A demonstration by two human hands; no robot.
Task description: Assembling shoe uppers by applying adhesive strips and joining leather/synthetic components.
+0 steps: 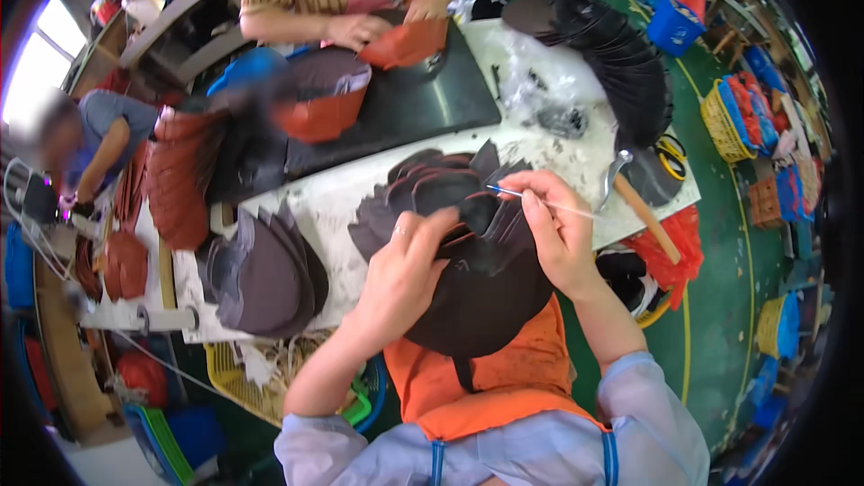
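My right hand [562, 232] is closed in a pinch on a slim white pen [511, 192] with a blue end, which points left over a dark brown shoe-upper piece [481, 306]. That piece lies tilted at the table's near edge, partly over my orange apron [486, 396]. My left hand [405, 274], wearing a ring, pinches at the piece's upper edge; its fingertips are blurred and partly hidden. Just beyond both hands, a pile of similar dark pieces [423, 175] sits on the white table [346, 189]. Another stack of dark pieces [265, 274] stands to the left.
Across the table a person's hands [360, 29] hold a reddish-brown piece [405, 43]. On the right are a hammer [643, 216], yellow-handled scissors [671, 157] and a long dark stack [621, 63]. A yellow basket [238, 382] stands below the left edge.
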